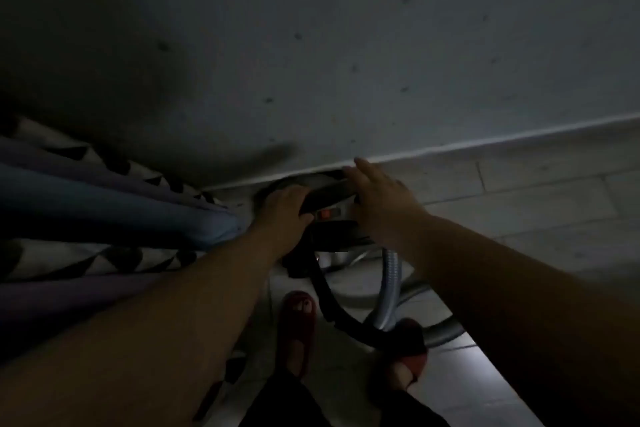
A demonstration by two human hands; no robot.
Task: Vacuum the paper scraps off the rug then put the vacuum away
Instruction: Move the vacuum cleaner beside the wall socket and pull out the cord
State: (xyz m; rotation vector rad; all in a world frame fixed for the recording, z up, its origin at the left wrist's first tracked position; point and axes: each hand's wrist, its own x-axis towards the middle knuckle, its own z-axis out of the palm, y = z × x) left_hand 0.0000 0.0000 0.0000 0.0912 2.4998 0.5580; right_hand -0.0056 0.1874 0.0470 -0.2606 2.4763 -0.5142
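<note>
The head view is showing a dim corner, and the vacuum [332,218] is sitting on the tiled floor [519,204] right against the foot of the wall [346,45], with its orange switch [325,214] showing between the two hands. The left hand [285,210] is curling its fingers round the near end of the dark carrying handle [329,196] and holding it firmly. The right hand [377,199] is lying over the far end with fingers mostly straight, pressing rather than gripping, though in this light the thumb cannot be made out. The black hose [334,302] and a grey ribbed hose [391,281] are looping back across the floor between the red slippers [298,322]. On the left, a patterned cloth [86,253] and a blue folded thing [104,208] are crowding the spot. No paper scraps are showing here.

Judging by this, the putting-away step is in hand. To do it well, the left hand should be carrying the weight while the right is steadying and guiding the body into the corner. The hoses are trailing underfoot and want gathering close, not left where a slipper could catch them.
</note>
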